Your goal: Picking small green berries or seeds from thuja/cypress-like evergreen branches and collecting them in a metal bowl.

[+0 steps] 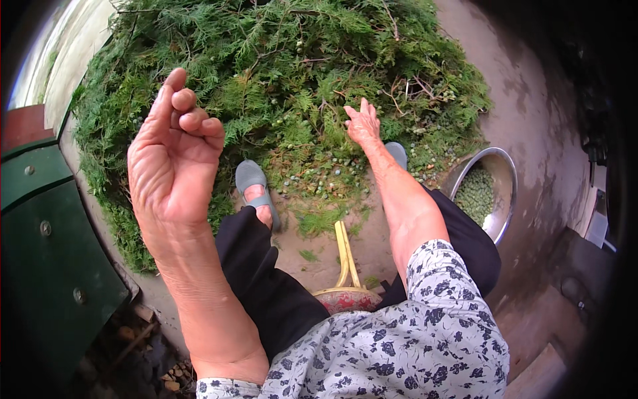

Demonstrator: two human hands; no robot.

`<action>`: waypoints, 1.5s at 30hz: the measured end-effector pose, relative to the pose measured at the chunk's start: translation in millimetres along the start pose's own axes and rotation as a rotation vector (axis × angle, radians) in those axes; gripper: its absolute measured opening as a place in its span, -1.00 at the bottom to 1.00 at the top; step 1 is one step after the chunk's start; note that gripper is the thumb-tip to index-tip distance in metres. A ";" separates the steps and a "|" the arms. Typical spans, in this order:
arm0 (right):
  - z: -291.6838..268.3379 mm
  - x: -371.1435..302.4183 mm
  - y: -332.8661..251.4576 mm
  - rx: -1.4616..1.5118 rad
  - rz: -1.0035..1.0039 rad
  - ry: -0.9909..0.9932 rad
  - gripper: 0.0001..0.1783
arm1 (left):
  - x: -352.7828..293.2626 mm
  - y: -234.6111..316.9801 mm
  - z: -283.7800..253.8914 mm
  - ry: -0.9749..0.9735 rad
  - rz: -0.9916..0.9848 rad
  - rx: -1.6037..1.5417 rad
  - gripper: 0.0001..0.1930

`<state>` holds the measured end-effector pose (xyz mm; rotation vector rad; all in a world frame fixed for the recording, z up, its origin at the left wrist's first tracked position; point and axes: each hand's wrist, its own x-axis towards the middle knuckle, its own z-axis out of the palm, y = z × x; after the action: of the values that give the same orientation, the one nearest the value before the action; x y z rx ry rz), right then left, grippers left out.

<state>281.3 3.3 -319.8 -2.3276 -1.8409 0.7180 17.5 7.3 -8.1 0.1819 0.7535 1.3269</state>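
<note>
My left hand (178,149) is raised at the left, palm toward me, its fingers curled together loosely; nothing shows in it. Lower and farther off, my right hand (363,124) reaches out over the near side of a big heap of green conifer branches (266,66). Its fingers are spread, and I see nothing between them. Small round green cones (319,176) lie scattered on the ground below that hand, among loose sprigs. To the right of my right forearm, a round metal basin (510,193) stands tilted, with many pale green cones (474,194) inside.
Between my knees is a low seat with a patterned cushion (345,300) and a yellow frame piece (345,256). My grey shoes (250,174) touch the heap's edge. Green metal panels (53,246) rise at the left; chopped wood (174,378) lies at lower left. Concrete floor (538,133) runs right.
</note>
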 end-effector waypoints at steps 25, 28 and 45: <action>-241.4 -70.6 -78.3 1.548 -0.285 -0.112 -0.79 | -12.5 -33.6 35.4 0.053 0.077 0.414 -0.79; -265.9 -92.7 -94.3 1.344 -0.310 -0.152 -0.74 | -9.9 -36.1 31.4 -0.024 0.181 0.610 -0.74; -291.8 -125.3 -131.0 0.605 -0.665 -0.114 -0.87 | -23.4 -54.8 40.7 -0.600 0.097 1.036 -0.67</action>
<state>263.2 -15.9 22.7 -1.2325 -1.9069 1.0994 84.6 -17.0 3.0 1.3864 0.8427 0.7775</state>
